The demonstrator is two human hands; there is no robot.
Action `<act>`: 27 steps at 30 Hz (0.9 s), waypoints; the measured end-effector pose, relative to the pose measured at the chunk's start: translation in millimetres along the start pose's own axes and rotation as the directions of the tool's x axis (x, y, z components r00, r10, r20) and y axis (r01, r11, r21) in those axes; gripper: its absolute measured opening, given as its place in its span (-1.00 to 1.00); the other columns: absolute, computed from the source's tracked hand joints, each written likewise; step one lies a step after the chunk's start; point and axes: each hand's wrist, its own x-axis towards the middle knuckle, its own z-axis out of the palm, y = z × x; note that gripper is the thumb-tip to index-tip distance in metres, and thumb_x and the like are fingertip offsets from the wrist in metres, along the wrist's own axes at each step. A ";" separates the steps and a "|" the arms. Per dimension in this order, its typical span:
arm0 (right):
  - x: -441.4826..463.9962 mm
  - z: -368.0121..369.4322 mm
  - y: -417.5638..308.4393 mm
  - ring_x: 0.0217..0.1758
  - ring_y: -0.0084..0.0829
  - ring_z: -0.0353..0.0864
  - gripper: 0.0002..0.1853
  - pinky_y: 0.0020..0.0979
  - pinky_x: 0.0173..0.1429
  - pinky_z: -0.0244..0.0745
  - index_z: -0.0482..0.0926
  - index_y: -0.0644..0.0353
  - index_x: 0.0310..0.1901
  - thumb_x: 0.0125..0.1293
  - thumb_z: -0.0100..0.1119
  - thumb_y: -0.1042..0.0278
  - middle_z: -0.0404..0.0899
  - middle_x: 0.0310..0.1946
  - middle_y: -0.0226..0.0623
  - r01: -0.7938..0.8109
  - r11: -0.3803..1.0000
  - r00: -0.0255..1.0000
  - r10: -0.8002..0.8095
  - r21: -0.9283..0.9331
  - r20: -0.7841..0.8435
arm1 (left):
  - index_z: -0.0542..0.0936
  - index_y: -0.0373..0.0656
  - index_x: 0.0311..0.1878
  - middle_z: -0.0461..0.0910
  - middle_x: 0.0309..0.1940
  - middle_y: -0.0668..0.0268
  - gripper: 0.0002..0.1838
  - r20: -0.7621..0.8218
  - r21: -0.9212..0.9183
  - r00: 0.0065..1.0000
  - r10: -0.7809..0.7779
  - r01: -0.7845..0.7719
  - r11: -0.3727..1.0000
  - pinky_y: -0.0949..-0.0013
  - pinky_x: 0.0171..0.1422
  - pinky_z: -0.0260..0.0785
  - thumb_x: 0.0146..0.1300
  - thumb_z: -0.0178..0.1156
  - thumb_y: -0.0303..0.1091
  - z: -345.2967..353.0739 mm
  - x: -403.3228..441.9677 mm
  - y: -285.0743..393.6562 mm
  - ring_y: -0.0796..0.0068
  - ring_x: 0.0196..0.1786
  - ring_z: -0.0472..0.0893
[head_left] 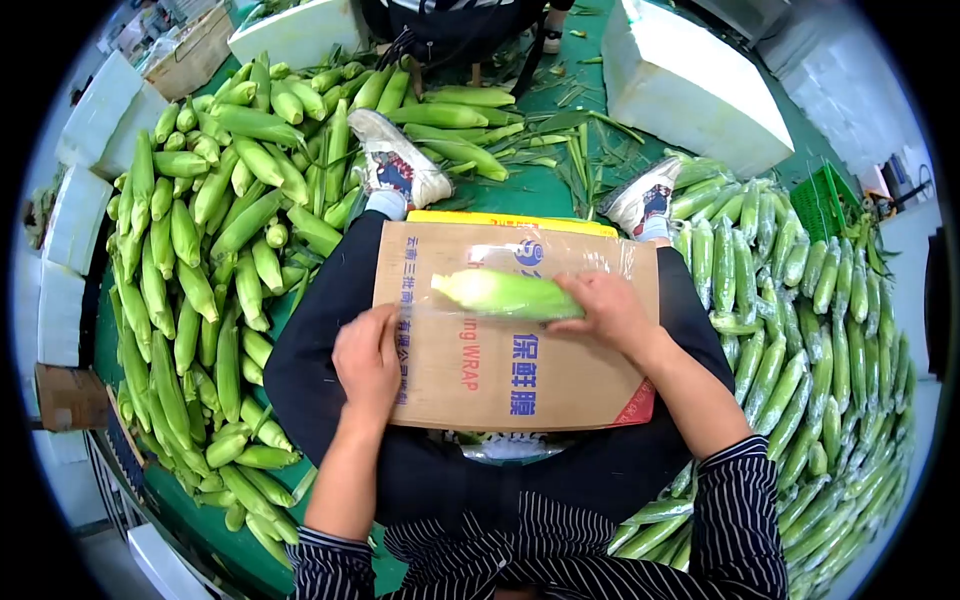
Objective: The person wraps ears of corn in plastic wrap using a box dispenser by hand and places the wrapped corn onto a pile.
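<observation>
A pale green ear of corn [510,295] lies across a brown cardboard sheet [440,385] on my lap, with shiny clear plastic film around it. My right hand [608,315] grips the ear's right end, thumb below and fingers above. At the sheet's left edge is my left hand [365,355], its fingers curled and pressed together near the printed writing. Whatever lies between those fingertips is too small or too clear to make out. The ear's pointed left tip is free of both hands.
Unwrapped corn [185,330] is heaped on my left, film-wrapped corn [790,370] on my right. White foam boxes [690,85] stand ahead, near a green crate [825,200]. Loose husks [575,150] litter the green floor. Another person [455,30] sits opposite.
</observation>
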 end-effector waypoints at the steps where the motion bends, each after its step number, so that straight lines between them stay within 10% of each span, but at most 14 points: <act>1: -6.5 -4.5 -14.4 -0.18 -0.05 0.72 -0.27 -0.10 -0.09 0.60 0.61 0.13 0.25 0.14 0.56 -0.13 0.70 -0.26 -0.15 -0.020 1.000 0.999 0.020 0.023 0.036 | 0.69 -0.23 -0.08 0.77 -0.18 0.17 -0.93 -0.029 -0.158 0.991 -0.131 0.124 0.980 0.22 -0.01 0.54 0.49 0.24 -0.48 -4.7 -4.3 17.0 0.22 -0.16 0.74; 3: -29.6 -8.1 -45.1 -0.16 -0.03 0.75 -0.23 -0.10 -0.04 0.65 0.60 0.16 0.26 0.19 0.49 -0.26 0.73 -0.25 -0.10 -0.064 0.993 0.988 0.050 0.096 0.144 | 0.65 -0.34 -0.02 0.79 0.03 0.09 -0.87 0.022 -0.516 0.916 -0.400 0.353 0.781 0.28 0.26 0.56 0.59 0.14 -0.50 -8.5 -38.4 25.5 0.30 0.11 0.76; 6: -63.5 -4.2 -88.2 -0.16 -0.01 0.75 -0.23 -0.09 -0.05 0.65 0.62 0.16 0.24 0.20 0.46 -0.31 0.73 -0.24 -0.09 -0.118 0.979 0.953 0.066 0.163 0.294 | 0.64 -0.35 0.04 0.76 0.11 0.02 -0.86 0.088 -0.399 0.883 -0.460 0.455 0.796 0.23 0.43 0.48 0.59 0.14 -0.52 -13.5 -78.0 52.3 0.20 0.29 0.70; 8: -64.2 -4.4 -95.4 -0.12 -0.08 0.73 -0.33 -0.11 -0.03 0.62 0.65 0.07 0.18 0.27 0.36 -0.33 0.70 -0.17 -0.19 -0.136 0.976 0.969 0.096 0.170 0.226 | 0.65 -0.25 0.05 0.70 0.10 0.04 -0.78 0.236 -0.310 0.972 0.011 0.065 0.948 -0.02 0.41 0.39 0.53 0.21 -0.31 -2.5 -66.0 78.1 -0.01 0.21 0.67; 10: -47.5 -21.1 -96.6 -0.03 -0.08 0.71 -0.36 -0.12 0.04 0.60 0.65 0.04 0.18 0.29 0.36 -0.30 0.68 -0.06 -0.20 -0.181 0.983 0.957 0.171 0.021 0.234 | 0.70 -0.18 0.02 0.67 0.18 0.14 -0.62 0.354 -0.143 0.923 0.151 -0.106 0.984 -0.16 0.48 0.25 0.41 0.28 -0.04 5.7 -43.6 85.6 -0.02 0.29 0.57; 12: -34.6 -24.4 -94.0 0.13 -0.10 0.63 -0.36 -0.14 0.17 0.54 0.61 0.06 0.23 0.26 0.41 -0.21 0.62 0.10 -0.20 -0.228 0.973 0.966 0.221 -0.042 -0.134 | 0.72 -0.12 0.05 0.59 0.30 0.13 -0.61 0.635 0.157 0.770 -0.063 -0.049 0.986 -0.12 0.49 0.21 0.34 0.31 -0.03 25.4 2.2 92.9 0.03 0.39 0.48; 16: -7.9 -12.3 -86.9 0.26 -0.12 0.59 -0.21 -0.14 0.29 0.53 0.54 0.25 0.29 0.17 0.49 -0.16 0.58 0.21 -0.19 -0.255 0.967 0.951 0.248 -0.015 -0.186 | 0.73 -0.08 0.06 0.61 0.26 0.12 -0.66 0.348 0.323 0.890 0.295 -0.410 0.853 -0.17 0.48 0.27 0.38 0.29 -0.09 101.1 116.9 94.1 0.03 0.35 0.53; 17: 0.3 -0.3 -78.3 0.30 -0.17 0.59 -0.12 -0.16 0.25 0.57 0.49 0.29 0.33 0.13 0.49 -0.21 0.55 0.23 -0.17 -0.269 0.932 0.953 0.221 -0.242 -0.208 | 0.72 -0.10 0.07 0.62 0.24 0.10 -0.67 0.421 0.248 0.887 0.192 -0.316 0.916 -0.17 0.48 0.28 0.36 0.31 -0.12 107.6 135.5 100.0 0.02 0.32 0.55; 20: 24.3 1.1 -41.1 0.27 -0.07 0.63 -0.07 -0.10 0.26 0.58 0.45 0.33 0.34 0.10 0.52 -0.22 0.60 0.17 -0.03 -0.403 0.913 0.915 0.402 -0.063 -0.028 | 0.67 -0.13 0.15 0.64 0.23 0.08 -0.64 0.576 -0.192 0.812 0.091 0.026 0.981 -0.17 0.52 0.28 0.30 0.30 -0.31 109.1 137.7 95.6 0.00 0.29 0.59; 25: 18.8 -12.9 -41.2 0.13 0.18 0.69 -0.20 0.01 0.27 0.56 0.52 0.37 0.23 0.29 0.41 -0.27 0.67 0.07 0.23 -0.368 0.817 0.929 0.306 0.445 0.207 | 0.62 -0.11 0.26 0.67 0.20 0.16 -0.35 0.330 0.025 0.630 0.703 -0.750 0.660 -0.11 0.53 0.31 -0.03 0.40 -0.43 74.5 79.5 86.9 0.10 0.29 0.63; 27: 17.1 -22.7 -46.4 0.13 0.24 0.67 -0.28 0.03 0.25 0.56 0.63 0.35 0.12 0.47 0.17 -0.34 0.69 0.04 0.27 -0.372 0.760 0.921 0.228 0.533 0.318 | 0.64 -0.10 0.19 0.70 0.08 0.21 -0.36 0.412 -0.103 0.618 0.670 -0.699 0.708 -0.03 0.38 0.43 -0.10 0.46 -0.38 72.1 85.6 75.7 0.09 0.17 0.67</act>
